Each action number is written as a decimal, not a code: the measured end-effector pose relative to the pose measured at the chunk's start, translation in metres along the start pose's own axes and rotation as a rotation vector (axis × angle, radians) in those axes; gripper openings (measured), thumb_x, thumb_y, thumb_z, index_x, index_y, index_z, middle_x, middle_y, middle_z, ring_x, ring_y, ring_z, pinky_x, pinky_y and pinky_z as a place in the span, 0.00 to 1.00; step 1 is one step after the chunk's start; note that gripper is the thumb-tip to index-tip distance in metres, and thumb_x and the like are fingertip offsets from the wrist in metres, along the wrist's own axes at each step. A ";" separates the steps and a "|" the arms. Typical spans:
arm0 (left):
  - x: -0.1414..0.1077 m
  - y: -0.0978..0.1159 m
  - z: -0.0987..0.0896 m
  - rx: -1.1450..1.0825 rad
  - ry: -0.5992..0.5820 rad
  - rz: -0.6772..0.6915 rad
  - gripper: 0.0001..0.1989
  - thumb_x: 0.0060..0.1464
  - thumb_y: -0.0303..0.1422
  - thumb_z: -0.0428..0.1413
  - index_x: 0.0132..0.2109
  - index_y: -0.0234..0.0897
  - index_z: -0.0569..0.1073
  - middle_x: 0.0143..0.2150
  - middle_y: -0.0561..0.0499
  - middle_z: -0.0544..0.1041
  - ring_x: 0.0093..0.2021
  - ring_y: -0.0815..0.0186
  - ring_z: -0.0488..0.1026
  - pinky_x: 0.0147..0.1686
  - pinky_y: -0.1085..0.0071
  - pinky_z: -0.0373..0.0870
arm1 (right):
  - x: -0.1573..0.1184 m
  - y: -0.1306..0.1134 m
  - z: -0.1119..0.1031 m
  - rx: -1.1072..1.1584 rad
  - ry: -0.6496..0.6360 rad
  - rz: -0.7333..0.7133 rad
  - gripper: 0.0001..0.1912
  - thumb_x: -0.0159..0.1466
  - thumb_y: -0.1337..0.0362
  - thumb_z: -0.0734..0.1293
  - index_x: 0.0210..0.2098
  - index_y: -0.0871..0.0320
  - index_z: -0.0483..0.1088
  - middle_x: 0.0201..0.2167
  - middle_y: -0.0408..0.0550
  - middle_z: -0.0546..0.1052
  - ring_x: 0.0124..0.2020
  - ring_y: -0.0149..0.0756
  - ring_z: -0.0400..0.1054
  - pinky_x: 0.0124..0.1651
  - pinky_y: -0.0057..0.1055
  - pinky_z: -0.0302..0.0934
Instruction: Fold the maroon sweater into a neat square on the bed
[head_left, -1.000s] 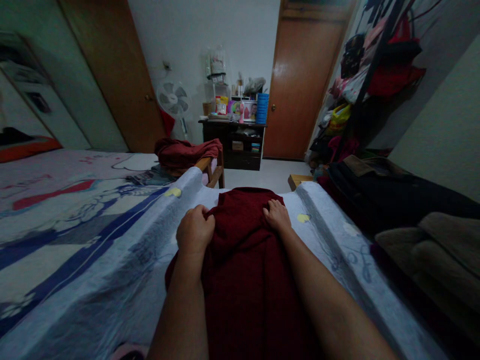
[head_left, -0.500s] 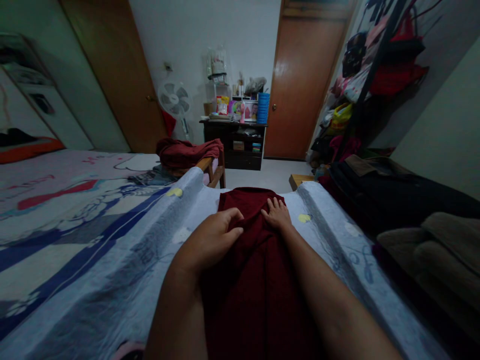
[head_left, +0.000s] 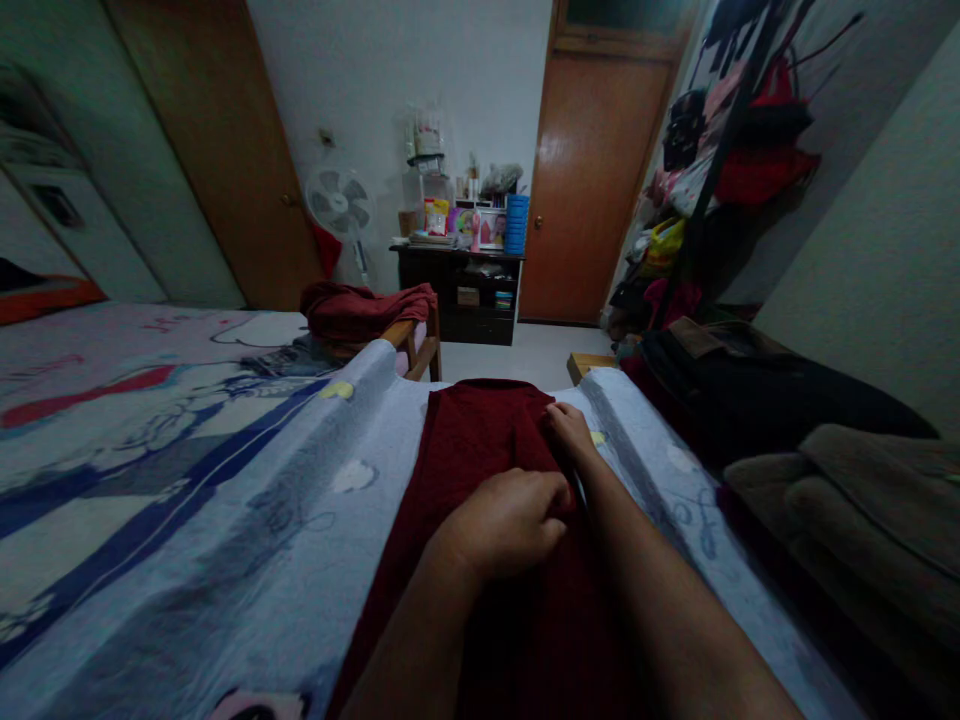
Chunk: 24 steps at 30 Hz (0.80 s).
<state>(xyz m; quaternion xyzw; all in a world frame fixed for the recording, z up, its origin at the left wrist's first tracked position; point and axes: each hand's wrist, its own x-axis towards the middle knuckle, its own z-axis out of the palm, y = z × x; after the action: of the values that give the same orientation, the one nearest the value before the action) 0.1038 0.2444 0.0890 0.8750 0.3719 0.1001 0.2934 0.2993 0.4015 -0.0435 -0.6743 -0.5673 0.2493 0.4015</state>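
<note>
A long dark red garment (head_left: 480, 435) lies lengthwise on the blue-grey patterned blanket (head_left: 360, 520), its far end near the blanket's far edge. I cannot tell what kind of garment it is. At its far right corner, my right hand (head_left: 568, 432) is closed with the fingertips on the cloth's edge. Nearer to me, my left hand (head_left: 514, 515) reaches across the garment, thumb and fingers pinched on the cloth near its right side. My forearms cover part of the lower garment.
To the left is a bed with a printed cover (head_left: 187, 430) and a heap of reddish cloth (head_left: 360, 310). Dark folded clothes (head_left: 772, 380) and a brown, thick-looking fabric (head_left: 840, 490) are piled on the right. A fan (head_left: 339, 205) and a dark cabinet (head_left: 480, 300) stand at the back.
My left hand has moved right and closed on the cloth near the right side. My right hand has gone from spread flat to closed at the far right corner. The garment's far part looks flatter.
</note>
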 end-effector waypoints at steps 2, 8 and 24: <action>0.002 0.009 0.005 -0.048 -0.106 0.059 0.12 0.49 0.35 0.57 0.42 0.41 0.74 0.40 0.52 0.79 0.39 0.62 0.74 0.36 0.71 0.66 | -0.002 0.003 0.000 0.071 -0.027 0.044 0.20 0.64 0.56 0.55 0.37 0.62 0.72 0.30 0.50 0.77 0.28 0.32 0.70 0.30 0.26 0.62; -0.003 -0.020 -0.012 -0.124 -0.032 0.020 0.11 0.55 0.35 0.51 0.39 0.39 0.76 0.38 0.53 0.79 0.37 0.66 0.74 0.36 0.73 0.66 | -0.004 0.009 0.003 0.186 -0.126 0.072 0.21 0.61 0.49 0.59 0.32 0.61 0.73 0.27 0.48 0.76 0.22 0.29 0.66 0.25 0.25 0.58; 0.025 -0.121 0.025 -0.065 0.113 -0.408 0.12 0.48 0.34 0.57 0.41 0.37 0.72 0.38 0.50 0.77 0.38 0.64 0.73 0.36 0.72 0.64 | -0.003 0.020 0.014 0.023 -0.089 -0.062 0.12 0.48 0.70 0.61 0.31 0.59 0.72 0.25 0.42 0.73 0.29 0.34 0.66 0.35 0.28 0.59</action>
<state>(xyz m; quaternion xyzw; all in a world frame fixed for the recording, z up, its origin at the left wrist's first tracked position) 0.0592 0.3176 -0.0037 0.7647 0.5537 0.0995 0.3142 0.2988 0.4018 -0.0680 -0.6402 -0.6023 0.2729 0.3911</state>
